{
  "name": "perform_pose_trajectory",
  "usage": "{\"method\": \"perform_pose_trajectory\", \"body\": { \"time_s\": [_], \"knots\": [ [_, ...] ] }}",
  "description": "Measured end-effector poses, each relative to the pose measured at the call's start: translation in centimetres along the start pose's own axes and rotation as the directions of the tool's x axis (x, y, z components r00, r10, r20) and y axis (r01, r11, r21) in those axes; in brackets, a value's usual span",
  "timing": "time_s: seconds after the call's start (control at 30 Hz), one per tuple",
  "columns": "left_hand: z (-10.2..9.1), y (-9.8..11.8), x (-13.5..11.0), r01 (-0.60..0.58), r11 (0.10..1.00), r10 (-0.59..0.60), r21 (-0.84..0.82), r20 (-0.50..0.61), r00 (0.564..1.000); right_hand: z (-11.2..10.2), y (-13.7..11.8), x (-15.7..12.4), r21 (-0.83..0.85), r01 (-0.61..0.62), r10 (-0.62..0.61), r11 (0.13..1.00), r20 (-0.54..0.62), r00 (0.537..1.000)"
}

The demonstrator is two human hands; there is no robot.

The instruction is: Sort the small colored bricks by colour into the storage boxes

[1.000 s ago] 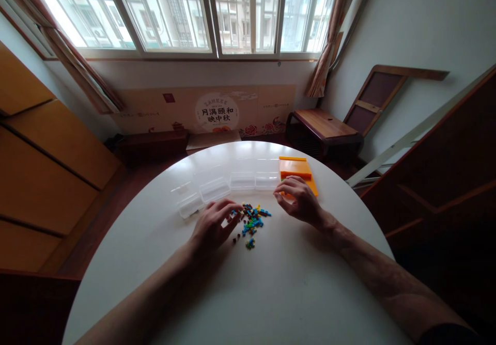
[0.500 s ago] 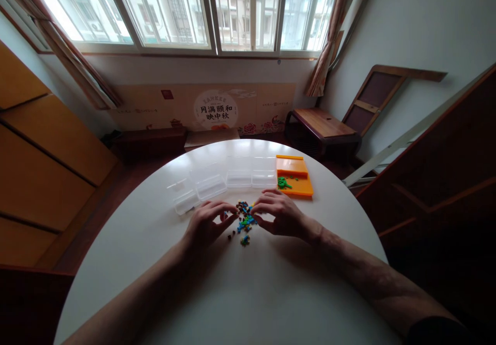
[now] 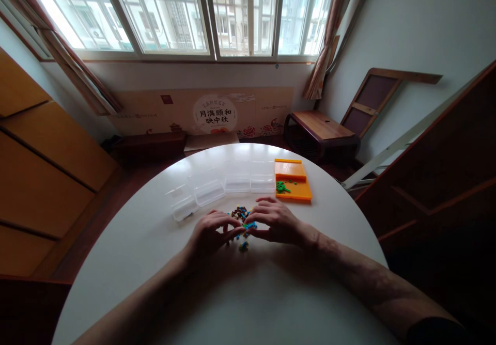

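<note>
A small pile of tiny coloured building bricks, brown, blue, green and yellow, lies near the middle of the white round table. My left hand comes in from the left, thumb and fingers pinched at the pile. From the right, my right hand reaches the same spot, also with closed fingertips. The fingertips of both hands almost meet over blue and green bricks. Whatever they grip is too small and covered to make out. Closer to me lies a small separate cluster of bricks.
Behind the hands stand several clear plastic boxes with raised lids, among them a left one and a middle one. To their right is an orange tray with green pieces in it. A wooden stool stands beyond the table.
Both hands have drawn together, and their fingertips now nearly touch over the near part of the pile. The view has tilted slightly upward.
</note>
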State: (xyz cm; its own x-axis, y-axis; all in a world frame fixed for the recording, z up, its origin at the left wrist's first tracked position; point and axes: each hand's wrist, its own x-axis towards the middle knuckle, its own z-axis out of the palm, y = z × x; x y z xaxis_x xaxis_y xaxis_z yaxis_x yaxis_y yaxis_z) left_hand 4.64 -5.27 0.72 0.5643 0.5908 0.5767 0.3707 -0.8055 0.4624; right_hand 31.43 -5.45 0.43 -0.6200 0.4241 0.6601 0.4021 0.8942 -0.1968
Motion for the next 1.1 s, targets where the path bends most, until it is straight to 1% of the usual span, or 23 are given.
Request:
{"method": "perform_pose_trajectory", "body": {
  "time_s": [0.1,0.2,0.4,0.53,0.63,0.73,0.8,0.9,0.93,0.97,1.03,1.1],
  "knots": [
    [0.1,-0.3,-0.2,-0.004,1.000,0.004,0.000,0.026,1.000,0.3,0.1,0.0,0.000,0.019,-0.019,1.000,0.016,1.000],
    [0.4,-0.4,-0.3,-0.011,1.000,0.011,-0.019,0.026,1.000,0.5,0.0,0.1,0.022,0.016,-0.016,1.000,0.036,0.999],
    [0.5,-0.1,-0.2,-0.001,1.000,0.003,-0.027,0.056,0.998,0.4,-0.2,0.2,0.076,0.036,-0.037,0.996,0.013,0.999],
    [0.4,0.1,0.0,-0.007,1.000,0.008,-0.024,0.055,0.998,0.4,-0.3,0.3,0.091,0.038,-0.040,0.995,0.018,0.999],
    [0.4,0.2,0.0,-0.024,0.999,0.025,-0.021,0.052,0.998,0.2,-0.5,0.5,0.100,0.039,-0.039,0.994,0.000,0.999],
    [0.4,0.2,0.0,-0.028,1.000,0.028,-0.001,0.013,1.000,-0.1,-0.5,0.6,0.129,0.014,-0.010,0.992,-0.030,0.999],
    [0.1,0.0,0.0,-0.051,0.998,0.051,0.043,-0.001,0.999,-0.3,-0.3,0.5,0.144,-0.021,0.029,0.989,-0.057,0.998],
    [-0.6,-0.5,-0.1,-0.122,0.981,0.116,0.153,0.045,0.992,-1.0,0.6,0.1,0.112,-0.111,0.124,0.987,-0.119,0.985],
    [-0.9,-0.7,-0.1,-0.118,0.976,0.112,0.180,0.048,0.993,-1.4,1.1,-0.2,0.084,-0.156,0.167,0.984,-0.150,0.974],
    [-1.1,-0.8,-0.2,-0.098,0.976,0.093,0.195,0.035,0.995,-1.8,1.6,-0.5,0.052,-0.210,0.216,0.976,-0.179,0.960],
    [-1.4,-1.0,-0.2,-0.053,0.979,0.052,0.199,0.009,0.999,-2.9,3.0,-1.3,0.004,-0.329,0.320,0.944,-0.244,0.915],
    [-1.6,-1.0,-0.2,-0.047,0.982,0.045,0.183,0.014,0.999,-3.9,4.5,-2.2,-0.031,-0.448,0.427,0.893,-0.255,0.868]
  ]
}}
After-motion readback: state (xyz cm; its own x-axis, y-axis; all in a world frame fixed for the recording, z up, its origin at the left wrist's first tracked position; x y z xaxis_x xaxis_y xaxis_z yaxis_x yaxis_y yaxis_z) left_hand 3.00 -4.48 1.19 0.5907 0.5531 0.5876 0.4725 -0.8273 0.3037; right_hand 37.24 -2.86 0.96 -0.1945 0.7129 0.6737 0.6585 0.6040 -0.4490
